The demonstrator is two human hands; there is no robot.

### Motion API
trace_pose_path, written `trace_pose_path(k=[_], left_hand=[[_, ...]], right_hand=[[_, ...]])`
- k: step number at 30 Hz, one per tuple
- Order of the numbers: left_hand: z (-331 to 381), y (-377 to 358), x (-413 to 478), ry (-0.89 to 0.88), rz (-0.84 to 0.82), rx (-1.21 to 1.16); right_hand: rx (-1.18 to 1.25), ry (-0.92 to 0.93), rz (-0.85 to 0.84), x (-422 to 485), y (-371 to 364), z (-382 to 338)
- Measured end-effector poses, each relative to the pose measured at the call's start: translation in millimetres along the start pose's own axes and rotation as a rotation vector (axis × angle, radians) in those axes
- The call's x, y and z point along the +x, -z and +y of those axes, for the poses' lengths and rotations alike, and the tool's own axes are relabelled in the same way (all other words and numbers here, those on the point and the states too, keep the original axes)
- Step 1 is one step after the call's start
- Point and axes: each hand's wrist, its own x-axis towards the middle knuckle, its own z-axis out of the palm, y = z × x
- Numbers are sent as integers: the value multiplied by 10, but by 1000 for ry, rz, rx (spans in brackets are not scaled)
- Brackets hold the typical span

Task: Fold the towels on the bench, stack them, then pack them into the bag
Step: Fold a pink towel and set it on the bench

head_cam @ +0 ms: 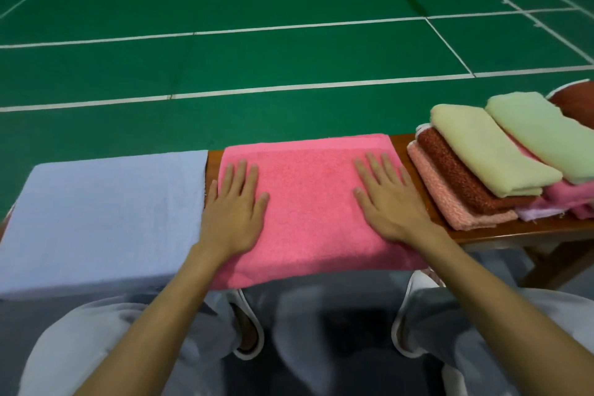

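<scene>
Left hand [233, 206] and right hand [390, 199] press the pink towel [308, 190], fingers [239, 175] spread flat; soft and limp, it likely lifts best by the corners beyond them.

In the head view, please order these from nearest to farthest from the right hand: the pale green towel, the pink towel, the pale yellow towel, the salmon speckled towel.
1. pink towel: directly under the right hand, which lies flat on it.
2. salmon speckled towel: just to the right, bottom of its stack.
3. pale yellow towel: top of that stack, farther right.
4. pale green towel: on the far-right pile.
</scene>
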Motion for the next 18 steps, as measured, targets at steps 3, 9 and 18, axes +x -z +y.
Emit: trace_pose_path(k=[3, 9, 18], left_hand=[[-77, 14, -24, 27, 6, -41], [-69, 38, -21, 20, 24, -135], [1, 309, 37, 443, 210, -384]], right_hand=[[17, -88, 6, -7, 29, 141], [67, -91, 33, -9, 48, 114], [164, -399, 242, 69, 305, -27]])
